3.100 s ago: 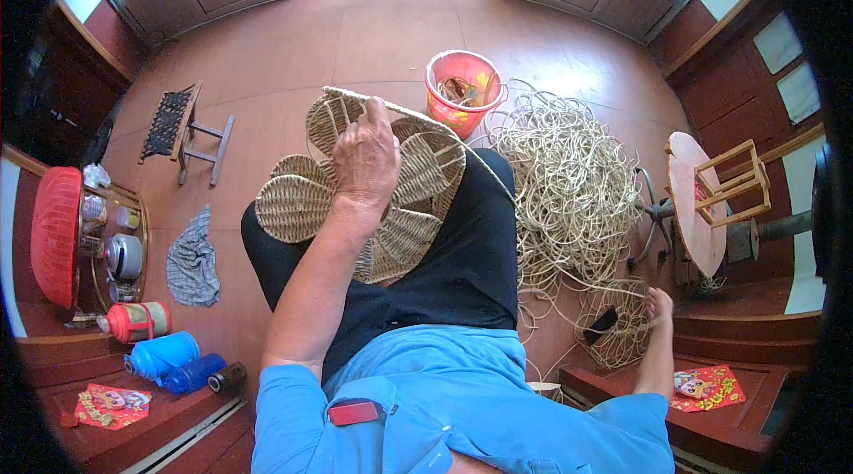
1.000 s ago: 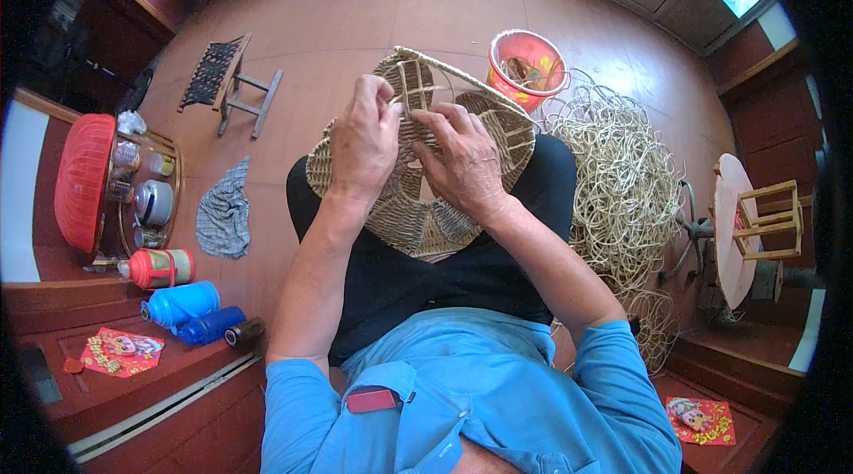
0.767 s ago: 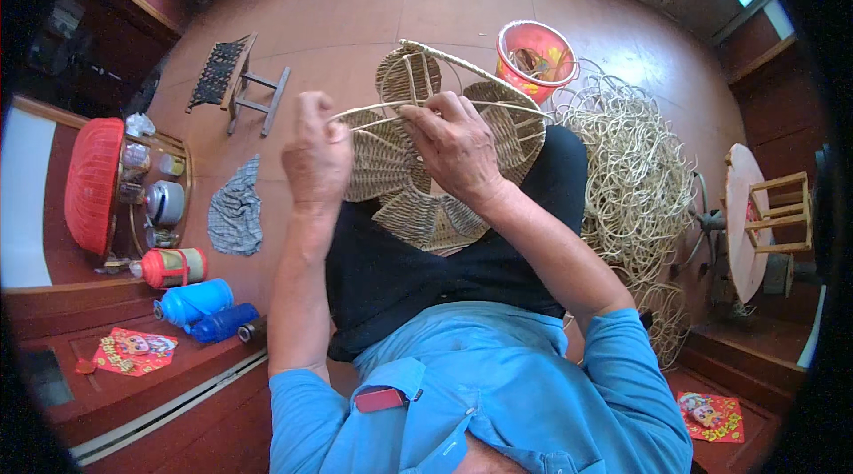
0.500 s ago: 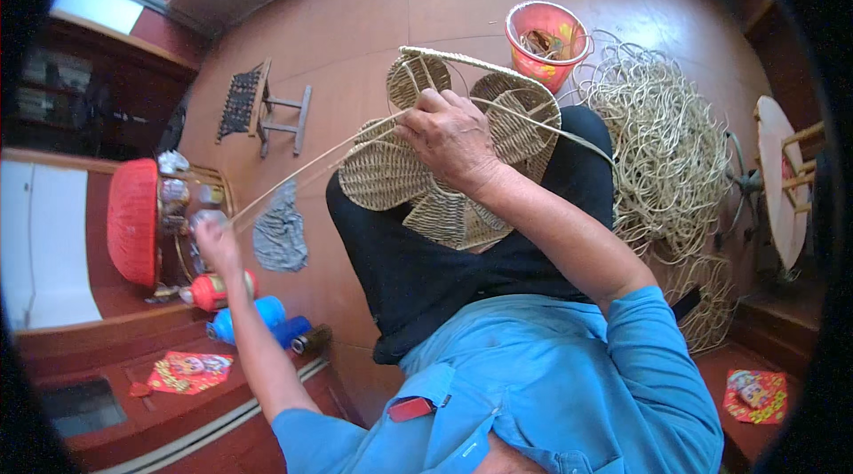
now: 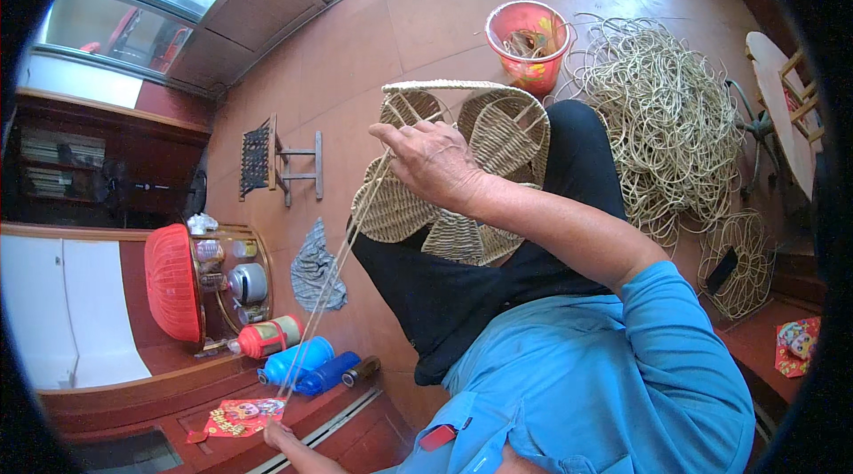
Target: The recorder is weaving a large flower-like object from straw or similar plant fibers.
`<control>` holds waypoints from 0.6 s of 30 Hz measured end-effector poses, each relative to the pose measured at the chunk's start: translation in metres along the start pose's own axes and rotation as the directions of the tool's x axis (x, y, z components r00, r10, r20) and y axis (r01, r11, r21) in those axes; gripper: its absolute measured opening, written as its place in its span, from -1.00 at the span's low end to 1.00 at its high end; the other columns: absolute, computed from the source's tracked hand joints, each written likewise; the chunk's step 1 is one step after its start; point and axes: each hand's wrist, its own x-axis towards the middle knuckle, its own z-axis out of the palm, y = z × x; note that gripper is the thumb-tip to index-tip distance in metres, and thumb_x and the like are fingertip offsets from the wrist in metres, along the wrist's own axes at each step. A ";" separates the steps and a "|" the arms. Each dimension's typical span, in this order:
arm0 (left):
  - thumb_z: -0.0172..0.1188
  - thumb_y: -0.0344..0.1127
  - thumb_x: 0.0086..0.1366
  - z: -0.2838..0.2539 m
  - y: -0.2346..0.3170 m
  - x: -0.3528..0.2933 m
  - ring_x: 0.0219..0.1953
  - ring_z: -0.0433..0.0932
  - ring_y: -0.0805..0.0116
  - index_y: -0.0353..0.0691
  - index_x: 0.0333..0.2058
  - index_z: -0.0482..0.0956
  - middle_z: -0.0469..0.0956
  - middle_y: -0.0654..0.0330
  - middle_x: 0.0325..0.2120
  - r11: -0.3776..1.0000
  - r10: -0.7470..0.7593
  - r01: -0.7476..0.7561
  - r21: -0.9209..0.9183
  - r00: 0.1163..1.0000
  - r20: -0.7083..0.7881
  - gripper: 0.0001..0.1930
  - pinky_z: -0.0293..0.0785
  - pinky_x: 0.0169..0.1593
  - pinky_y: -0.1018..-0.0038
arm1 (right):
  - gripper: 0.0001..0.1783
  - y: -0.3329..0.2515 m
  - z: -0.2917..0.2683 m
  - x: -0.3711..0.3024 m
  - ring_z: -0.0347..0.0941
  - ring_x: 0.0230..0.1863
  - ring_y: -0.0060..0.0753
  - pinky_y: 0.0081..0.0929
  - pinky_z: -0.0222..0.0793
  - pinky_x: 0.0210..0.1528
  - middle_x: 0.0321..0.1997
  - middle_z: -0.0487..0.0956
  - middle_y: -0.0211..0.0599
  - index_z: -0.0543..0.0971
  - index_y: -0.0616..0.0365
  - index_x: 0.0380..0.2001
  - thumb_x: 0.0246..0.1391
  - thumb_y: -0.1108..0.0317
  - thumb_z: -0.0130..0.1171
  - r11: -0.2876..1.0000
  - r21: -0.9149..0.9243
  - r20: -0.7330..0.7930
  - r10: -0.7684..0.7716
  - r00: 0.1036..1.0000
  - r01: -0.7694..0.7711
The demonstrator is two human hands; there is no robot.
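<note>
A woven straw piece with petal-shaped panels and a braided rim (image 5: 502, 132) rests on my lap, against my raised knee. Over its upper left part lies my right hand (image 5: 435, 163), its fingers closed at the straw cord. From there the doubled straw cord (image 5: 322, 292) runs taut down to the lower left. My left hand (image 5: 280, 435) pinches its far end, the arm stretched out low beside a red printed paper. My right hand covers the spot where cord and weave meet.
A large heap of loose straw cord (image 5: 662, 136) lies right of my knee. Beyond my lap stands a red bucket (image 5: 533, 74). To the left are a small stool (image 5: 283, 159), a grey cloth (image 5: 315, 274), bottles (image 5: 302, 363) and a red dome cover (image 5: 173, 283).
My left hand has drawn the cord down and toward me at the lower left. The cord length that crossed toward my right knee no longer shows there. The view has turned somewhat.
</note>
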 end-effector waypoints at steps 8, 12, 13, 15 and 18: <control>0.17 -0.19 0.49 -0.003 -0.103 -0.080 -0.83 0.28 0.24 -0.23 -0.38 0.48 0.33 0.22 -0.81 0.930 -0.297 0.274 0.245 0.953 0.064 -0.72 0.17 -0.74 0.32 | -0.39 -0.004 0.009 0.006 0.65 -0.16 -0.14 -0.15 0.57 -0.02 -0.25 0.71 -0.23 0.52 0.04 0.31 0.14 0.40 0.25 0.999 -0.047 0.001 -0.026 1.000 0.026; 0.11 -0.04 0.52 -0.085 -0.148 -0.076 -0.84 0.25 0.25 -0.08 -0.56 0.44 0.32 0.24 -0.80 0.841 -0.461 0.271 0.468 0.812 0.358 -0.57 0.15 -0.76 0.27 | -0.38 -0.004 0.006 0.004 0.65 -0.17 -0.17 -0.15 0.56 -0.04 -0.31 0.70 -0.26 0.54 0.03 0.30 0.12 0.40 0.27 0.998 -0.041 0.032 -0.054 0.998 0.055; 0.11 -0.04 0.52 -0.085 -0.158 -0.083 -0.84 0.25 0.25 -0.08 -0.56 0.44 0.32 0.24 -0.80 0.840 -0.462 0.271 0.470 0.812 0.358 -0.57 0.15 -0.76 0.27 | -0.38 -0.001 0.006 0.005 0.66 -0.19 -0.17 -0.14 0.56 -0.05 -0.32 0.69 -0.27 0.54 0.03 0.29 0.12 0.40 0.27 0.998 -0.031 0.047 -0.057 0.997 0.059; 0.11 -0.04 0.52 -0.093 -0.167 -0.094 -0.84 0.25 0.25 -0.07 -0.56 0.44 0.32 0.24 -0.80 0.835 -0.461 0.255 0.488 0.807 0.368 -0.56 0.15 -0.76 0.28 | -0.38 -0.002 0.001 0.007 0.66 -0.20 -0.16 -0.14 0.56 -0.04 -0.33 0.69 -0.25 0.54 0.03 0.30 0.12 0.39 0.27 0.998 -0.032 0.071 -0.050 0.996 0.052; 0.11 -0.03 0.52 -0.095 -0.180 -0.110 -0.84 0.25 0.26 -0.06 -0.58 0.43 0.32 0.24 -0.80 0.829 -0.457 0.227 0.512 0.802 0.385 -0.55 0.14 -0.76 0.28 | -0.38 -0.006 0.000 0.008 0.67 -0.21 -0.15 -0.12 0.56 -0.03 -0.33 0.69 -0.21 0.52 0.03 0.31 0.13 0.39 0.27 0.998 -0.027 0.101 -0.046 0.994 0.049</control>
